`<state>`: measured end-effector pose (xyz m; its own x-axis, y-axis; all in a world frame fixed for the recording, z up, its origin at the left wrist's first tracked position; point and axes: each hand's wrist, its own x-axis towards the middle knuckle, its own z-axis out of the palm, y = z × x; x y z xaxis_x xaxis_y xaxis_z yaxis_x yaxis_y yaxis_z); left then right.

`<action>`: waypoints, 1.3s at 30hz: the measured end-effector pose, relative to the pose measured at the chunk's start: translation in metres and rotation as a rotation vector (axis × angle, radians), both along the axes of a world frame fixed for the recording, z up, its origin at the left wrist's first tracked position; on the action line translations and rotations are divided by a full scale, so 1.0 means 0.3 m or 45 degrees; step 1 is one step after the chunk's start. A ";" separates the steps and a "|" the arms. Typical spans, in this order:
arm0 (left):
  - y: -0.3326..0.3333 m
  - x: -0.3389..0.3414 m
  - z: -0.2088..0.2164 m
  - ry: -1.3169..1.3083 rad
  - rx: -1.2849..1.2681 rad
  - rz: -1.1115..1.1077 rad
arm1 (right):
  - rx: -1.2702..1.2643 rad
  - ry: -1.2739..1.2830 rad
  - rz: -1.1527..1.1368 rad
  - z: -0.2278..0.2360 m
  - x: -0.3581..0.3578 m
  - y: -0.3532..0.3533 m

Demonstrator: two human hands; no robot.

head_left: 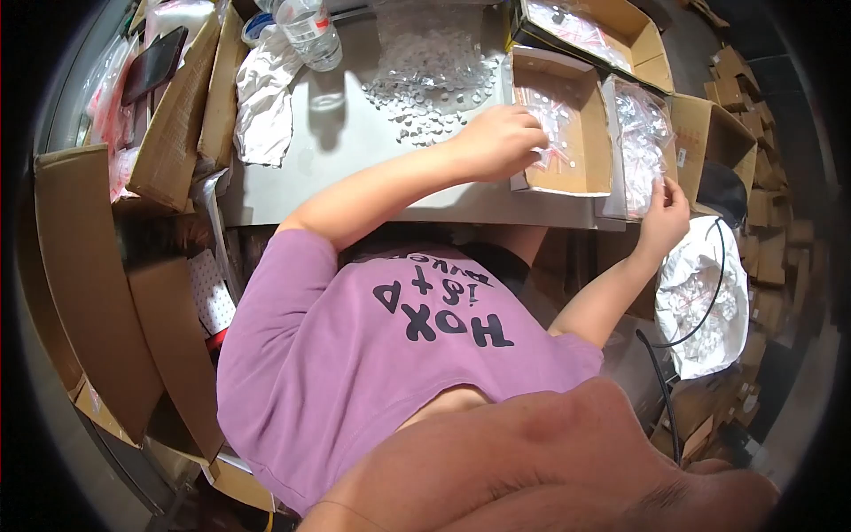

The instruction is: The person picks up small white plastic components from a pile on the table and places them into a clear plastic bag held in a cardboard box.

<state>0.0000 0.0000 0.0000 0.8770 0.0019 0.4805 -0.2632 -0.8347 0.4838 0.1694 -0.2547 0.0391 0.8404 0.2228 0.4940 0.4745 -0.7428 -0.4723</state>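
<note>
My left hand (505,142) is over the left side of an open cardboard box (581,120), its fingers curled together. What those fingers hold, if anything, is hidden. Small clear zip bags (551,120) with red edges and small pale pieces lie in that box. To its right, a second, narrower box (612,202) is filled with clear plastic bags (643,146). My right hand (667,213) is at the near right corner of this box, thumb and fingers closed at the edge of a clear bag. Many small grey-white pieces (425,111) are spread on the table left of the boxes.
A large clear bag of pieces (430,49) stands at the table's (355,191) back. Left of it are a clear plastic cup (310,35) and a white cloth (264,102). Cardboard boxes (97,284) crowd the left. A white sack (705,301) and a black cable (654,363) are at right.
</note>
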 end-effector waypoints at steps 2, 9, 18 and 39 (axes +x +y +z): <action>-0.027 0.120 -0.029 0.106 0.238 -0.135 | -0.049 -0.050 -0.033 -0.031 -0.025 0.007; -0.137 0.358 -0.116 0.398 0.606 -0.197 | 0.193 -0.116 0.211 -0.039 -0.174 0.064; -0.028 0.335 -0.020 0.316 -0.072 0.017 | 0.243 0.546 1.272 -0.047 -0.503 0.236; 0.098 -0.554 -0.125 -0.052 -1.269 0.662 | -0.093 0.354 1.204 -0.283 -0.529 0.583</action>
<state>-0.1663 0.0295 -0.0376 0.6416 0.7619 0.0888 -0.0268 -0.0934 0.9953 0.0107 -0.0799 -0.0458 0.3844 0.8845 0.2642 0.7668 -0.1466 -0.6248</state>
